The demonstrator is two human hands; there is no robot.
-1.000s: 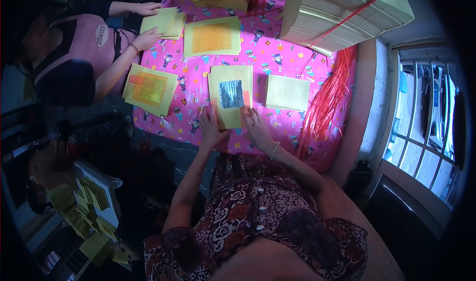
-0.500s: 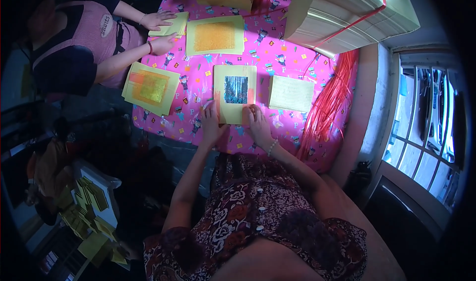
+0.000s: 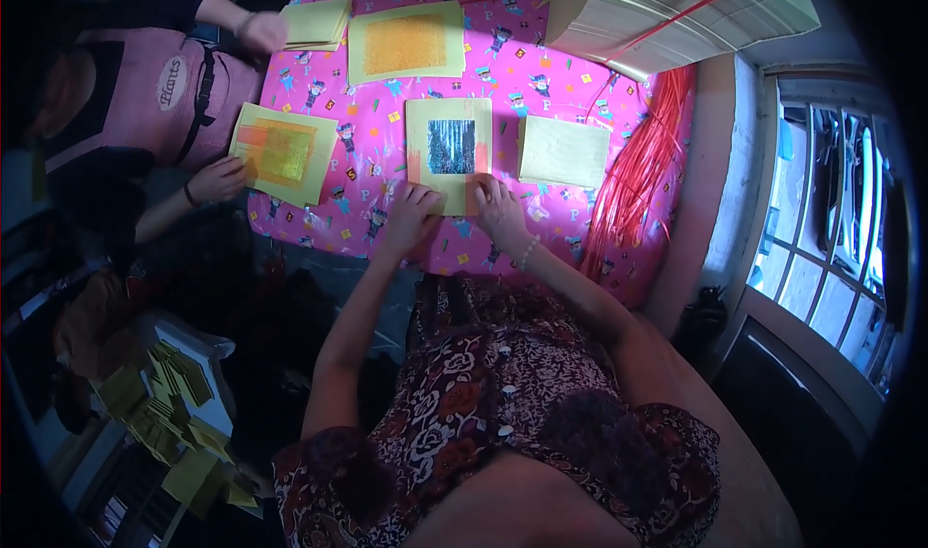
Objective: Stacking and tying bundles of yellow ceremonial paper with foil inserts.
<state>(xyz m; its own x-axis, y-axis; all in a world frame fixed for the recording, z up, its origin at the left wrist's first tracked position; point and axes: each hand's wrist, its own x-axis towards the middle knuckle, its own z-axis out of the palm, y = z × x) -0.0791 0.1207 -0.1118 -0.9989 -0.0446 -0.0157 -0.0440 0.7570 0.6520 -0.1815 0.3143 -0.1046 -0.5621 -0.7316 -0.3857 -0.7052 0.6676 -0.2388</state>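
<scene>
A pale yellow paper sheet (image 3: 447, 123) with a shiny blue foil square in its middle and an orange strip at each side lies on the pink patterned tablecloth (image 3: 377, 176). My left hand (image 3: 411, 216) presses flat on the sheet's lower left corner. My right hand (image 3: 500, 210) presses on its lower right corner. Fingers of both hands are spread on the paper.
A plain yellow sheet (image 3: 564, 150) lies right of mine. Red string (image 3: 633, 176) hangs down the table's right side. Big paper stacks (image 3: 667, 7) sit at the back right. Another person's hand (image 3: 218, 177) holds a yellow-orange sheet (image 3: 282, 152); another sheet (image 3: 406, 42) lies behind.
The foil sheet now lies straight instead of tilted, and both my hands have settled on its lower corners. The other person's hands have shifted on their sheets.
</scene>
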